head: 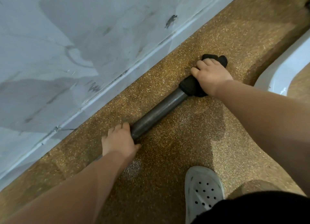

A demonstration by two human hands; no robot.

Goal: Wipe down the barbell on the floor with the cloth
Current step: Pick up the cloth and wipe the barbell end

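Note:
A dark grey barbell (159, 113) lies on the speckled brown floor, running diagonally alongside the wall. My left hand (120, 140) grips its nearer part, fingers curled over the bar. My right hand (210, 75) grips a black cloth (190, 87) wrapped around the bar's farther part; cloth ends stick out beyond my fingers at the far side. The bar under both hands and the cloth is hidden.
A pale marbled wall (67, 56) with a white baseboard (127, 71) runs just beyond the bar. A white curved fixture (285, 69) stands at the right edge. My foot in a white perforated clog (203, 190) rests on the floor (184, 140) near the bottom.

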